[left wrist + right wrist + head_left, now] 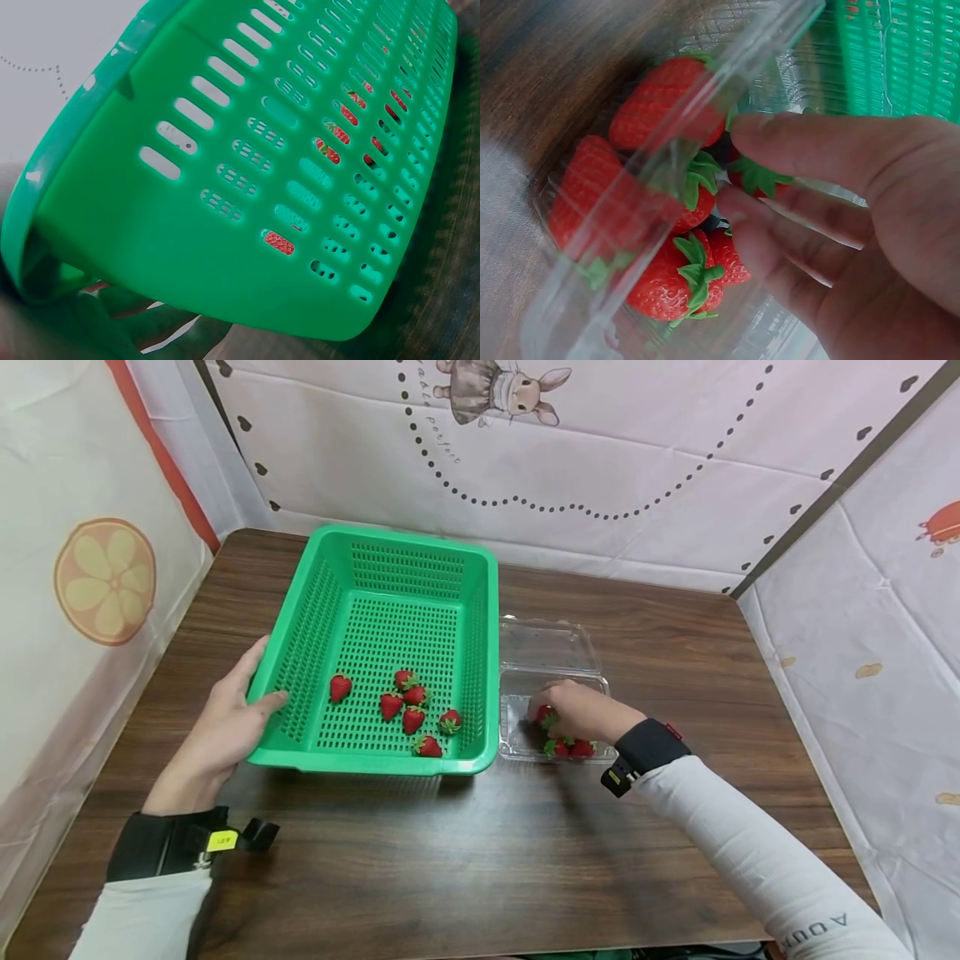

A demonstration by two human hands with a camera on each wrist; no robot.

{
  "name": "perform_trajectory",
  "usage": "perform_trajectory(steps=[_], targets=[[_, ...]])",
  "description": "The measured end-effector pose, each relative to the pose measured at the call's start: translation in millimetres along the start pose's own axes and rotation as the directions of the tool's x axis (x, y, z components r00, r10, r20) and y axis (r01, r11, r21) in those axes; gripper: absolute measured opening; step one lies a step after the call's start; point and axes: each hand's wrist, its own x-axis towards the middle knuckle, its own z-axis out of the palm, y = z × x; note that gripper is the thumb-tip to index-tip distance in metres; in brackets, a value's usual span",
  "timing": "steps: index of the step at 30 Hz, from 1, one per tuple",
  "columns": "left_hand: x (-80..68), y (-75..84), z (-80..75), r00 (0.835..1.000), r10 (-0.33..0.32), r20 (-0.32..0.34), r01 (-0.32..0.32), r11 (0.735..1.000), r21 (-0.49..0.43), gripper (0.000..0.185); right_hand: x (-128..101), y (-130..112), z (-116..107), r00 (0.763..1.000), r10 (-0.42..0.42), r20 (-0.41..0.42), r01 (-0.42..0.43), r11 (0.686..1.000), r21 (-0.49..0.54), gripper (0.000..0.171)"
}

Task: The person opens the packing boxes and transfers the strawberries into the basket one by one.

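Observation:
My left hand (225, 718) grips the left wall of a green plastic basket (486, 693), thumb over the rim and fingers outside. Several strawberries (413, 719) lie on its slotted floor toward the near side. To its right is an open clear plastic clamshell box (517, 743). My right hand (581, 710) reaches into it from the right, with a leafy-topped strawberry (759, 180) between thumb and fingers. Close by the fingertips, several more strawberries (671, 289) are bunched in the box, partly seen through its clear wall in the right wrist view.
The box's transparent lid (547, 643) lies folded back behind it, beside the basket. Both containers stand on a dark wood-grain table (465, 860). White printed cloth (637, 452) hangs at the back, with more along both sides.

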Motion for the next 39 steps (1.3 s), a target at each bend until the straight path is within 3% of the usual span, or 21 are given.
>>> perform_trajectory(steps=[12,29,39], targets=[[0.9,-1.1,1.3,1.000,0.014,-0.011,-0.014,1.000,0.008,0.069,-6,-5,-8,0.998,0.019,-0.057,-0.018,0.999,0.027,0.022],[0.9,-0.9,2.3,1.000,0.015,-0.010,-0.015,1.000,0.003,0.069,-15,-29,-33,0.978,-0.162,-0.129,0.172,0.982,0.077,0.009],[-0.5,0.1,1.8,1.000,0.013,-0.018,-0.013,1.000,-0.004,0.068,-11,-65,-63,0.953,-0.243,-0.180,0.258,0.964,0.068,0.009]])
